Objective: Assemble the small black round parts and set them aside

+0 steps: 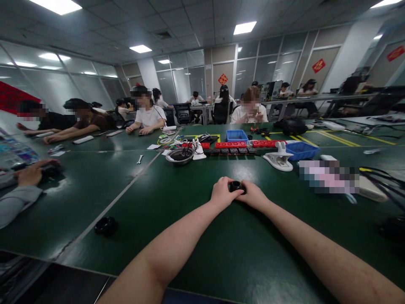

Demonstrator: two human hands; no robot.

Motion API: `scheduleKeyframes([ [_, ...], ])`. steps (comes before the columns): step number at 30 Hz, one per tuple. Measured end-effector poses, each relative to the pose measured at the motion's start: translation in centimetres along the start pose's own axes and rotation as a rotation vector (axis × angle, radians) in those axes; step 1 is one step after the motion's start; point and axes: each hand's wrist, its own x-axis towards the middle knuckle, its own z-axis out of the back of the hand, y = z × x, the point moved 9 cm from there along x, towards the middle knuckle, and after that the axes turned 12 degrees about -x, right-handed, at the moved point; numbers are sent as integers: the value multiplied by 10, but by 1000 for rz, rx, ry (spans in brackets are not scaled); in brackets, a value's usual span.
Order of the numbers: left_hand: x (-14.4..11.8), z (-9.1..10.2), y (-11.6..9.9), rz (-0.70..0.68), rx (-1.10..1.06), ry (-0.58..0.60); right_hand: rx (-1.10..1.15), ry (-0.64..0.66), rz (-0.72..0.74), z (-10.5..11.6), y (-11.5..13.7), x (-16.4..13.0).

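both hands on a small black part at a green worktable

left hand and right hand close together around the black round part on the green table; glass-walled office, ceiling panels lit, seated people working opposite.

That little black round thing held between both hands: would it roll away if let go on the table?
The small black round part looks rigid and probably light. Its round shape suggests it might roll if tipped on edge; flat on the green table, it would likely stay.
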Motion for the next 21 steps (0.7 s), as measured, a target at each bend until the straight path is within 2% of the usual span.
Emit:
scheduleKeyframes([
  [2, 0, 1, 0, -9, 1, -20, -35, -42, 29, 4, 5, -1],
  [4, 1, 0, -3, -46, -40, 26, 49, 0, 121, 5, 12, -1],
  [7, 4, -9, -5, -91, -141, 188, 290, 225, 271, 0, 19, -4],
  [9, 6, -12, -1, -73, -187, 265, 405, 380, 276, -5, 16, -6],
  [11, 8, -14, 3, -42, -221, 306, 465, 457, 242, -8, 11, -7],
  [21, 9, -19, 8, -32, -258, 333, 559, 458, 239, -6, 14, -8],
])
